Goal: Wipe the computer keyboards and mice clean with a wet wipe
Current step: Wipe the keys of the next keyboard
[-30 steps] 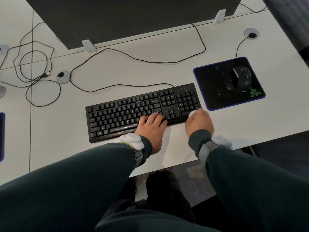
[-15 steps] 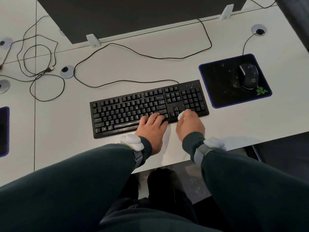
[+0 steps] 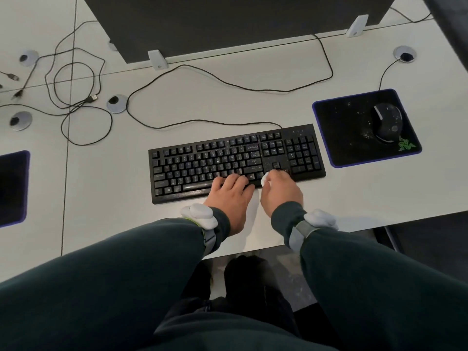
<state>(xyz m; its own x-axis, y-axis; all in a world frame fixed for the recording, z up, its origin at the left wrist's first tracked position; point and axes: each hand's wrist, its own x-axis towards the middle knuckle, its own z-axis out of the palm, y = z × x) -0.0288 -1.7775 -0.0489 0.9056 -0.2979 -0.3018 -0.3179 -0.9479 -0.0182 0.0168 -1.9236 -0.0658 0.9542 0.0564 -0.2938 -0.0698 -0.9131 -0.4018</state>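
Head view: black keyboard (image 3: 228, 160) laid mid-desk (image 3: 177, 102), pale specks seen across keys. Left hand (image 3: 230, 196) rested flat on near key rows, right of space bar — fingers straight, slightly apart, nothing held. Right hand (image 3: 281, 191) placed just right of it, fingers curled round white wipe (image 3: 264, 179), wipe pressed on keys beside arrow keys. Black mouse (image 3: 387, 122) seated on mouse pad (image 3: 342, 138) at right — well apart from both hands, specks seen on both.

Right hand (image 3: 279, 190) presses a wet wipe (image 3: 265, 179) on the keyboard (image 3: 202, 163); left hand (image 3: 231, 196) rests there.
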